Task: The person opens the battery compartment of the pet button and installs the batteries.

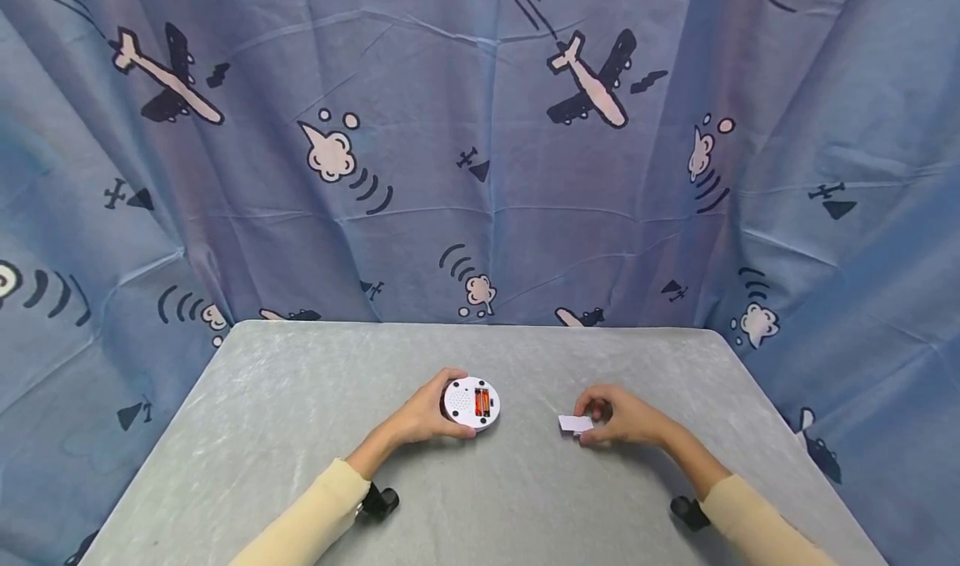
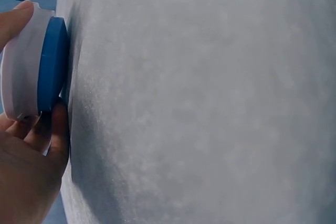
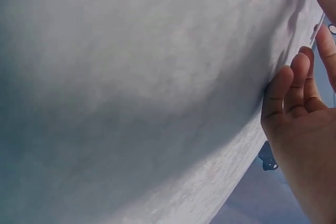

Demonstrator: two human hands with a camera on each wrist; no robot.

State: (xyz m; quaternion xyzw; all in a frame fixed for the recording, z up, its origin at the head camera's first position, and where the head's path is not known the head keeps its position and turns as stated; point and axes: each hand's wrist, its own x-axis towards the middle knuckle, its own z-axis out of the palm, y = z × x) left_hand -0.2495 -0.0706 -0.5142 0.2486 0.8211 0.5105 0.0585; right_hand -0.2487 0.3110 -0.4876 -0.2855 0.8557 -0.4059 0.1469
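Blue cloth [image 1: 420,132], printed with planes and puffs of smoke, hangs across the far side of the scene, apparently to make a plain backdrop. Before it stands a grey bench [image 1: 300,391], and from its near side two cream sleeves [image 1: 307,512] reach in, each with a black wrist camera [image 1: 380,502] strapped just beyond the cuff.

The left hand [image 1: 420,416] has a round white device [image 1: 468,399] near the middle of the bench. Its fingers are clamped around the left side, thumb at the near edge and the others at the far edge, which I take to be a way of leaving the upper face clear. The blue rim [image 2: 52,64] is turned down toward the bench; I cannot tell whether it touches.

To the right, well apart, the right hand [image 1: 626,416] pinches a flat white piece [image 1: 575,423] between thumb and fingers, low over the bench. It looks to me like the battery cover, gripped by its right end so most of it juts out toward the device.

Orange-red batteries [image 1: 482,402] lie bare in the device's face, probably turned upward for an easy view.
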